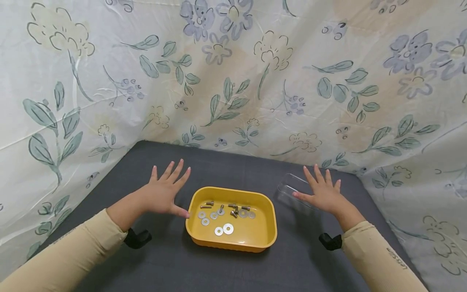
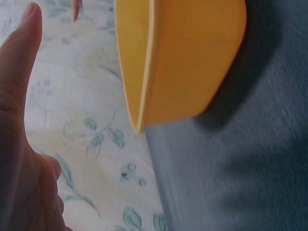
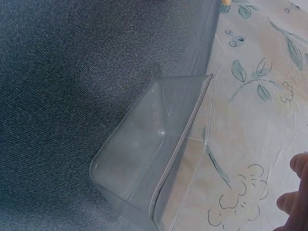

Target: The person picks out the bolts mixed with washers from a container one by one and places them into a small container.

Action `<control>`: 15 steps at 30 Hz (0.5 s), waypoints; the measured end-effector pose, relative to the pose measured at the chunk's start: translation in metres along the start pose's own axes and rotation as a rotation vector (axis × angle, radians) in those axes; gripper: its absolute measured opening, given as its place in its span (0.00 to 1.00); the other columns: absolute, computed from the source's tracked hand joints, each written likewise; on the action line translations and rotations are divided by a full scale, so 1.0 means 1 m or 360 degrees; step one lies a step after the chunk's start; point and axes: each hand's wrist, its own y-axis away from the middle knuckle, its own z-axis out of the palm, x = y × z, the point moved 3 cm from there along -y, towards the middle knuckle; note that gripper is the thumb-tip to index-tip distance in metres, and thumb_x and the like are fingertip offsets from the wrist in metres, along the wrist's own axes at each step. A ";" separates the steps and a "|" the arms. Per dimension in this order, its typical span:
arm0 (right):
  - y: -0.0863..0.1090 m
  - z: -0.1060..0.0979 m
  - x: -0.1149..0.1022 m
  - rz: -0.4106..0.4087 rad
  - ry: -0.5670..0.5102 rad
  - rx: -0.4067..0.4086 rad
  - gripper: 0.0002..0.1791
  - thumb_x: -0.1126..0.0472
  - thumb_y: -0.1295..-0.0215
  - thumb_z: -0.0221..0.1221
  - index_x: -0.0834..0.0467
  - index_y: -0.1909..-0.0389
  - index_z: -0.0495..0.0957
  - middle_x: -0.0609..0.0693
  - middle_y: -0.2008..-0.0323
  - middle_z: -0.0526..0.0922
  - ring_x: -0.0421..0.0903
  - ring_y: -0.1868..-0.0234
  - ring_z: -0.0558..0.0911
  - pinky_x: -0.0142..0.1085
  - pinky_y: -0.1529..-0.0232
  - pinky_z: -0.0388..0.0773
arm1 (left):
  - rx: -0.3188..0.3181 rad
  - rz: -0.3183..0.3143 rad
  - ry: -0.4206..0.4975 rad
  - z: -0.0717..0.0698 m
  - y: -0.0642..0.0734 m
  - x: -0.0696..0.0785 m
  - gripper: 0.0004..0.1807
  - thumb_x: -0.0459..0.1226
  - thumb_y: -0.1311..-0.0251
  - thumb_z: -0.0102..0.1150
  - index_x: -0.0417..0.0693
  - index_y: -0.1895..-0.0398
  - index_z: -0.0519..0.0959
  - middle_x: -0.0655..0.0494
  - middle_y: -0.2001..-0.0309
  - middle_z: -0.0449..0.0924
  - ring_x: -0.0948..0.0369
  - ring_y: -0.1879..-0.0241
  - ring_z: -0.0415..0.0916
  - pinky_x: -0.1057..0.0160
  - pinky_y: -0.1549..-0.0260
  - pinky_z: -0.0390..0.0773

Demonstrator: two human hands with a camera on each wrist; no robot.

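Observation:
A yellow tray (image 1: 233, 241) stands in the middle of the dark table, with several bolts (image 1: 234, 213) and flat washers (image 1: 228, 228) scattered on its floor. My left hand (image 1: 160, 195) hovers at the tray's left, fingers spread, its thumb near the left rim; whether it touches cannot be told. To the right, my right hand (image 1: 324, 195) is held above the table with fingers spread and nothing in it. Partly behind that hand is a clear plastic box (image 1: 288, 187); the right wrist view shows this box (image 3: 139, 144) with no contents visible.
The dark grey cloth (image 1: 233, 271) covers the table. Floral curtains (image 1: 233, 81) hang along its back and both sides. Black straps (image 1: 137, 239) show under the beige sleeves (image 1: 73, 251).

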 end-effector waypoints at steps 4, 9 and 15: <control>-0.001 0.000 0.000 -0.0001 -0.0014 -0.0008 0.62 0.19 0.56 0.44 0.50 0.28 0.31 0.64 0.31 0.26 0.70 0.36 0.24 0.71 0.51 0.21 | 0.0005 0.0048 0.0001 0.003 -0.003 0.009 0.75 0.83 0.81 0.41 0.48 0.28 0.38 0.46 0.29 0.22 0.43 0.31 0.23 0.32 0.47 0.21; -0.002 0.001 0.000 -0.0006 -0.0016 -0.0016 0.62 0.19 0.55 0.44 0.49 0.29 0.30 0.63 0.31 0.24 0.70 0.36 0.23 0.70 0.51 0.20 | -0.0035 0.0094 -0.0006 0.013 -0.006 0.018 0.75 0.82 0.79 0.42 0.47 0.28 0.37 0.48 0.29 0.22 0.44 0.31 0.22 0.31 0.46 0.23; -0.002 0.002 0.000 -0.0009 -0.0013 -0.0015 0.61 0.20 0.54 0.45 0.49 0.29 0.30 0.63 0.31 0.25 0.70 0.36 0.24 0.70 0.50 0.21 | -0.0113 0.0152 0.0018 0.024 -0.006 0.026 0.72 0.78 0.70 0.49 0.45 0.28 0.36 0.49 0.29 0.22 0.47 0.30 0.25 0.32 0.43 0.28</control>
